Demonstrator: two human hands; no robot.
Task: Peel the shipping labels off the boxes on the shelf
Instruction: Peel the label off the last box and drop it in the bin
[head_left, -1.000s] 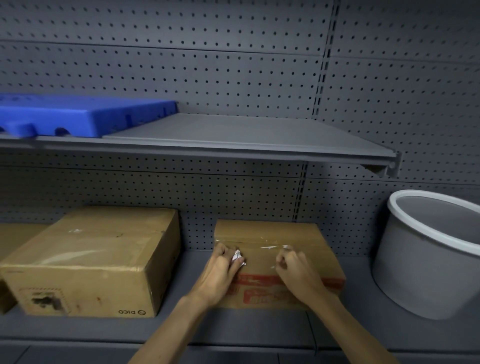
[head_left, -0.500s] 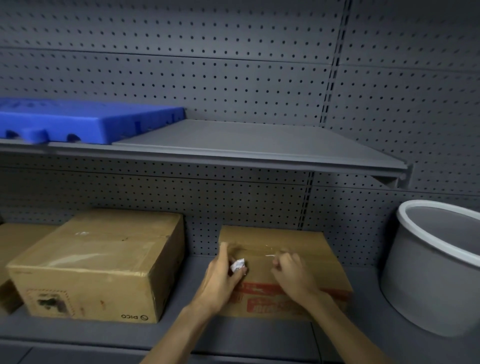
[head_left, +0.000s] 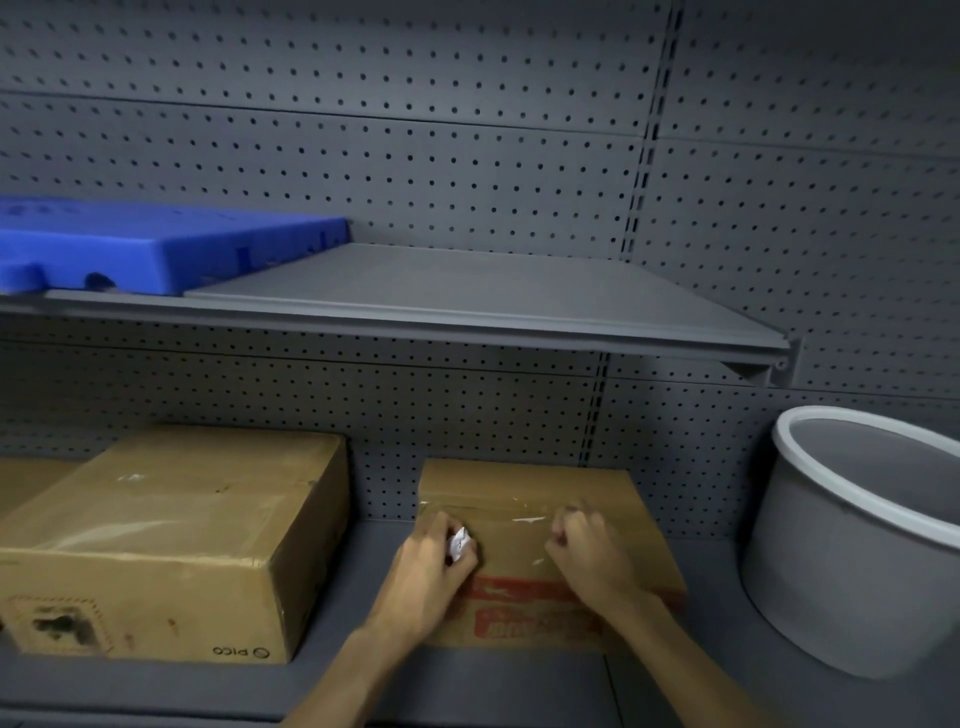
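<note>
Your hands have spread apart on the box (head_left: 524, 493): left hand (head_left: 428, 574) balls up peeled label (head_left: 458, 543); right hand (head_left: 589, 556), closed, pinches at tape residue.

The small cardboard box (head_left: 545, 551) is brown and matt, with glossy clear tape and red print on it. The larger cardboard box (head_left: 171, 540) has the same dull paper surface, with shiny tape on top. The crumpled label scrap (head_left: 459, 543) looks like white paper. The shelf (head_left: 467, 301) and pegboard wall (head_left: 415, 130) are grey, matt painted metal. The blue tray (head_left: 156, 244) and grey bucket (head_left: 852, 545) look like smooth plastic.
</note>
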